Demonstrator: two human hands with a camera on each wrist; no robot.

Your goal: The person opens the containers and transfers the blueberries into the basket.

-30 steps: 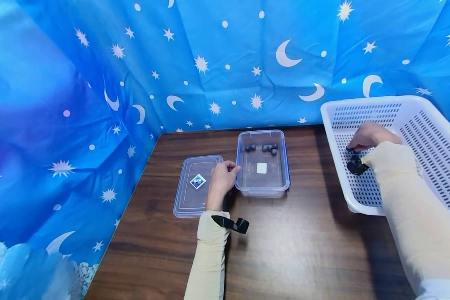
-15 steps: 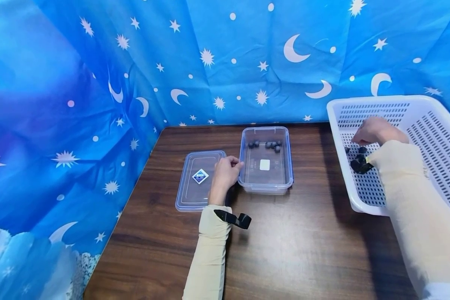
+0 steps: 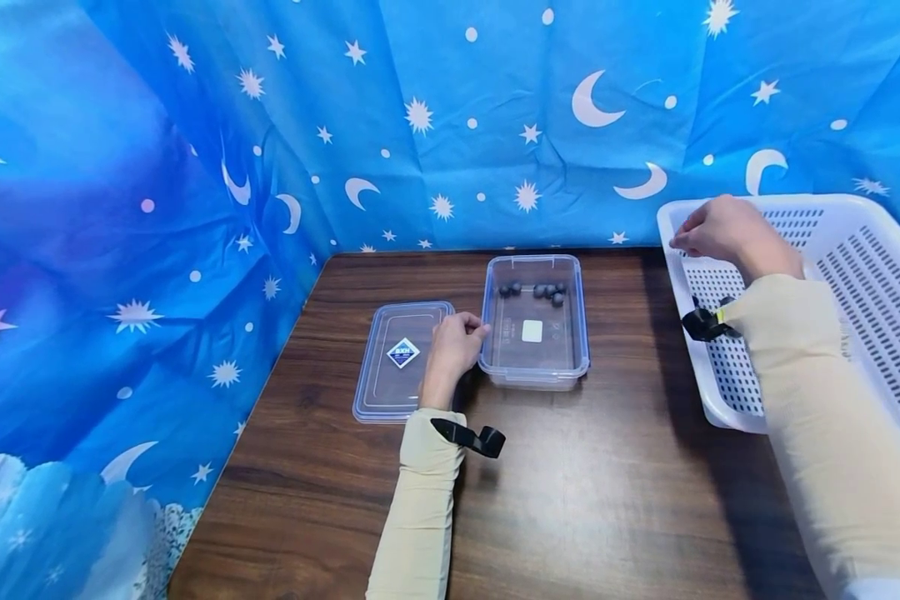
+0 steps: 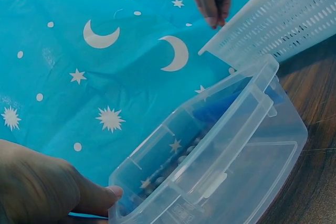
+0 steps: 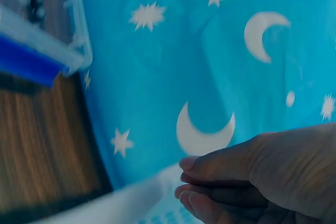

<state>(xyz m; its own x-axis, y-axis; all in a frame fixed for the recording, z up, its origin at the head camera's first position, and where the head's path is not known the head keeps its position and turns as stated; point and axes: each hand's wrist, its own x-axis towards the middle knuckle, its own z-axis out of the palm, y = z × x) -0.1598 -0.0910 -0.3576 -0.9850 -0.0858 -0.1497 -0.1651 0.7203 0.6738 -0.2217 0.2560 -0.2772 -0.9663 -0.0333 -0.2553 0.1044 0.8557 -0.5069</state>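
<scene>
Honestly, can't tell if the R hand (image 3: 727, 233) has hold of anything: thumb & fingers are bunched at the tips, no visible gap in the head view, above the far-left rim of the white basket (image 3: 881, 308). Basket's cut off on the right & its near part is hidden behind the R sleeve (image 3: 810, 367); a dark bit by the black wrist camera (image 3: 703, 325) is too hard to make out. L hand (image 3: 450, 350) is half closed, a digit touching the container's left side, other fingers mostly hidden, so can't say if it's pinching.

Container (image 3: 534, 379) sits upright on the table (image 3: 570, 475) btwn the hands: clear plastic, rectangular, blue-tinged edges, no lid on, white sq. sticker on its floor, print too small to read. Approx. half a doz. dark round pcs (image 3: 540, 291), matte & bluish-black, lie in 2 clusters at its far end. Clear lid (image 3: 386, 387) w/ blue diamond label lies flat alongside, partly behind the L hand
</scene>
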